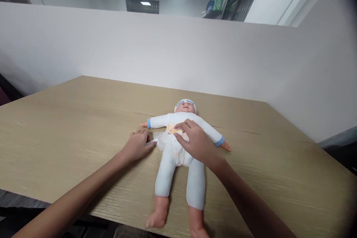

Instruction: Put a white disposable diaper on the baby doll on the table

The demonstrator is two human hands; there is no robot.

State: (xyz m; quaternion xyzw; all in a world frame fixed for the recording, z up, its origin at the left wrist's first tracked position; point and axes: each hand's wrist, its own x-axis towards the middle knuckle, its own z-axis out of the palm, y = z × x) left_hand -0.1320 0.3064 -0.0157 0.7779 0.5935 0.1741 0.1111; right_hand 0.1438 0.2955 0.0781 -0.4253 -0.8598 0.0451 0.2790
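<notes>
A baby doll (168, 167) in a white outfit with blue cuffs and a white headband lies on its back, feet toward me. Around its hips is a white diaper (178, 158), with one thin side wing (160, 141) spread out to the left. My left hand (138, 144) is closed at the outer end of that wing, thumb against it. Over the doll's belly, my right hand (192, 139) has thumb and fingertips drawn together at the diaper's front edge, beside an orange and yellow print. That hand covers part of the belly and diaper.
The doll lies on a wood-grain table (83, 130), near its front edge. A white partition wall (139, 48) stands behind the table and continues along the right. Dark objects show past the table's left and right sides.
</notes>
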